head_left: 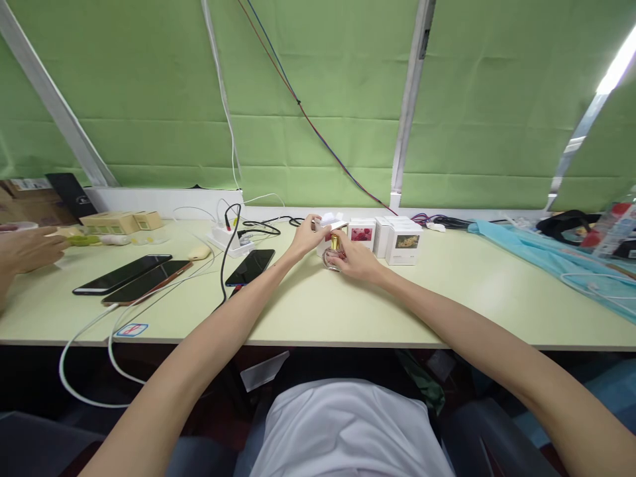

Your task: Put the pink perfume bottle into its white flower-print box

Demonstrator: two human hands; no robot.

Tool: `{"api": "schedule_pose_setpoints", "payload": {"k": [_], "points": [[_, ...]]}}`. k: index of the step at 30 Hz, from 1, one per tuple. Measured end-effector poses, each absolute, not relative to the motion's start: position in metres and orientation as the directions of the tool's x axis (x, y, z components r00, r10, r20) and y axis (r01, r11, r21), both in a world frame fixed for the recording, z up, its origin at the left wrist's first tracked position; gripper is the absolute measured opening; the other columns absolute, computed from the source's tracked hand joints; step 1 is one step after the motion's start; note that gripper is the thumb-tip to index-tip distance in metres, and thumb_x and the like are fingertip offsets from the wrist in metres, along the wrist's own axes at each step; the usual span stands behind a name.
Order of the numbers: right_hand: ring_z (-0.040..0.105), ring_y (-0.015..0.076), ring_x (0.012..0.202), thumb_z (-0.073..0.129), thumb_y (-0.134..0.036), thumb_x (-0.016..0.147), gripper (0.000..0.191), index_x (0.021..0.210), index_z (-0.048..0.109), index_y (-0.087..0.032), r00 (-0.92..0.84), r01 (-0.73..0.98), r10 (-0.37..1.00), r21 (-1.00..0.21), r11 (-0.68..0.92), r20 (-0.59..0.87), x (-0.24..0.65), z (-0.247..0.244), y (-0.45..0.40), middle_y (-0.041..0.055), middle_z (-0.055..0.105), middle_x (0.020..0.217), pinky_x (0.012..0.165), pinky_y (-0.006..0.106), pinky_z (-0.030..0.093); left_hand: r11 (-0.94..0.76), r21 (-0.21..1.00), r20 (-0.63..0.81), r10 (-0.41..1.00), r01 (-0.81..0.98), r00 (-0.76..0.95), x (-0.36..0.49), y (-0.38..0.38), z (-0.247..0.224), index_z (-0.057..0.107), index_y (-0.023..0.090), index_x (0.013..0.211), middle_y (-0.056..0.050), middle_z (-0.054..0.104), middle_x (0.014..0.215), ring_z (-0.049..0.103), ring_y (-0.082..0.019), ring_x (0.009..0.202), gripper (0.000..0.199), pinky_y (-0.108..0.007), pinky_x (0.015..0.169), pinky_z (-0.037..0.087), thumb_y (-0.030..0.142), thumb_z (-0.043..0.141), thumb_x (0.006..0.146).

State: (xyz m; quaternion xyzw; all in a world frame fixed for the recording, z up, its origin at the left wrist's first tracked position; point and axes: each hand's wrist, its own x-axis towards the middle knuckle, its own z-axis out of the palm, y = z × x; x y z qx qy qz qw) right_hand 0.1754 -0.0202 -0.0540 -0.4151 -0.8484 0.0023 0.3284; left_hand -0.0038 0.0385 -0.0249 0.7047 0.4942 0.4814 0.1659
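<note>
At the middle of the table, my left hand (307,237) holds a small white box (332,218) by its upper left part, fingers closed on its edge. Just right of it and lower, my right hand (356,258) is closed round a small clear bottle (332,257) with a gold neck, in front of the box. The bottle is partly covered by my fingers. Beside my right hand stand white boxes, one with a pink flower picture (361,234) and one with a yellowish picture (404,246).
A black phone (251,267) lies left of my left forearm, near a white power strip (231,242) with cables. Two more phones (122,274) lie farther left. Another person's hand (32,248) is at the far left. Blue fabric (541,255) covers the right side.
</note>
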Motion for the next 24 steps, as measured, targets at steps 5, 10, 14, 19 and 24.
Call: {"api": "schedule_pose_setpoints", "payload": {"k": [5,10,14,19,24], "points": [[0.061,0.0247,0.070,0.051,-0.035,0.090,0.059,0.145,0.036,-0.018,-0.432,0.705,0.715,-0.289,0.648,0.550,0.176,-0.055,-0.019,0.0062,0.070,0.086,0.061,0.028,0.036,-0.400,0.746,0.479,0.878,0.532,-0.011,-0.005,0.041,-0.024,0.058,0.021,0.114,-0.010,0.068,0.115,0.064,-0.025,0.102,0.042,-0.036,0.085,0.051,0.040,0.067,0.078],[0.061,0.0253,0.070,0.051,-0.036,0.090,0.058,0.144,0.037,-0.018,-0.429,0.701,0.726,-0.308,0.643,0.538,0.175,-0.056,-0.018,0.0058,0.070,0.084,0.063,0.029,0.037,-0.407,0.736,0.499,0.866,0.541,-0.027,-0.006,0.043,-0.026,0.056,0.020,0.113,-0.011,0.068,0.119,0.064,-0.023,0.106,0.038,-0.032,0.083,0.051,0.034,0.068,0.079],[0.061,0.0255,0.070,0.052,-0.035,0.089,0.059,0.144,0.038,-0.018,-0.413,0.716,0.737,-0.309,0.625,0.534,0.175,-0.055,-0.018,0.0054,0.070,0.083,0.063,0.029,0.037,-0.416,0.723,0.518,0.854,0.552,-0.035,-0.006,0.045,-0.027,0.056,0.020,0.111,-0.009,0.069,0.116,0.065,-0.022,0.102,0.036,-0.031,0.084,0.050,0.028,0.068,0.078],[0.062,0.0262,0.072,0.051,-0.033,0.090,0.058,0.144,0.039,-0.018,-0.381,0.746,0.751,-0.301,0.594,0.539,0.177,-0.054,-0.017,0.0058,0.070,0.082,0.064,0.029,0.036,-0.370,0.695,0.530,0.843,0.616,-0.091,-0.013,0.052,-0.025,0.058,0.018,0.104,-0.011,0.070,0.111,0.065,-0.023,0.099,0.029,-0.033,0.088,0.049,0.027,0.069,0.078],[0.065,0.0287,0.078,0.051,-0.032,0.090,0.058,0.145,0.037,-0.018,-0.293,0.773,0.767,-0.330,0.542,0.571,0.180,-0.051,-0.016,0.0076,0.071,0.086,0.067,0.031,0.039,-0.313,0.770,0.494,0.844,0.555,-0.208,-0.027,0.062,-0.020,0.056,0.019,0.095,-0.011,0.069,0.107,0.064,-0.023,0.097,0.020,-0.035,0.087,0.050,0.028,0.066,0.081]]}}
